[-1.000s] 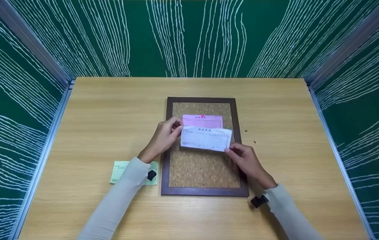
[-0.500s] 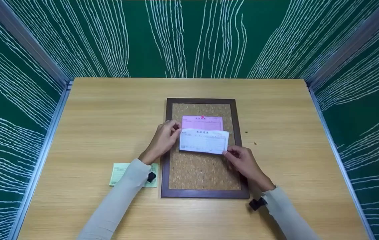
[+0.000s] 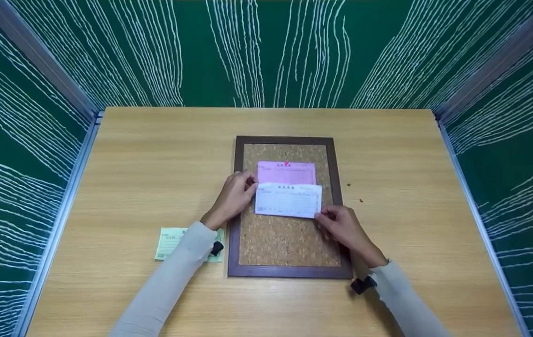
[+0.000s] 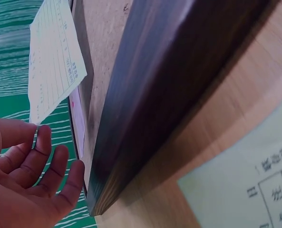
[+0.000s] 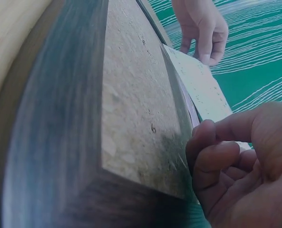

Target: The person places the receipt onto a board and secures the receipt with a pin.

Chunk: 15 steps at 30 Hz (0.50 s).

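Note:
A white printed slip is stretched between my hands, over the middle of a dark-framed cork board. My left hand pinches its upper left corner between thumb and forefinger. At the lower right corner my right hand pinches it. A pink slip lies on the cork with a red push pin at its top edge, and the white slip overlaps its lower part. In the left wrist view the white slip stands off the cork.
A stack of green printed slips lies left of the board on the wooden table, partly hidden under the left sleeve. Two small dark bits lie right of the board. Green walls with white lines enclose the table.
The white slip has come down the board and a little left, and its tilt has lessened, so more of the pink slip shows. Both hands keep their pinch.

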Motion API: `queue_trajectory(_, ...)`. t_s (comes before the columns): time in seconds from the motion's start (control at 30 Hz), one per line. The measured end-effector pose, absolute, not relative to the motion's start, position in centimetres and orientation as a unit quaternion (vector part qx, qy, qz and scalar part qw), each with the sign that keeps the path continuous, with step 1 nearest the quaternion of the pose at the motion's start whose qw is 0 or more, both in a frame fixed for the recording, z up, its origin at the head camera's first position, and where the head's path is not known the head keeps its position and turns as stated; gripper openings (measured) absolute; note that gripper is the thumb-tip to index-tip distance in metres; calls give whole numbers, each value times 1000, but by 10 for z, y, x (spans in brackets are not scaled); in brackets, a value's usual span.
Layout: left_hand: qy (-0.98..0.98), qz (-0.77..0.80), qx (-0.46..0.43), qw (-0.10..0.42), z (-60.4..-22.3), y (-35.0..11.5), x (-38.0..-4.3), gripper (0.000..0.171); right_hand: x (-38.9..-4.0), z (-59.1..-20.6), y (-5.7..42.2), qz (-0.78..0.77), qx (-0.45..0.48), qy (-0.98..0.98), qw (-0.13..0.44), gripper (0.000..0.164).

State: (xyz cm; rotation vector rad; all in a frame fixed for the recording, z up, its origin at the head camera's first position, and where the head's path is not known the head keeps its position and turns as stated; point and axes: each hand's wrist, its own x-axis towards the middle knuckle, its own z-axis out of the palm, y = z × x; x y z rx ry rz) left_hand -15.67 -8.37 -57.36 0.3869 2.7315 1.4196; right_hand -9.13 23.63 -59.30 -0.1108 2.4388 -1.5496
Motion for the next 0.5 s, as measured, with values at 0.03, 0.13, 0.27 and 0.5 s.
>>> queue_trajectory(0.03, 882, 455, 125, 22, -574, -83, -157, 8, -91, -593, 236, -530, -34, 838, 126, 20)
queue_trajectory(0.13, 887, 443, 126, 27, -577, -81, -157, 8, -91, -593, 236, -532, -23, 836, 128, 21)
queue_trajectory(0.27, 898, 422, 124, 26, -582, -79, -158, 8, -91, -594, 236, -537, -11, 834, 126, 22)
queue_trajectory(0.5, 912, 386, 141, 11, -589, -75, -160, 7, -91, -597, 239, -516, -17, 849, 112, 23)
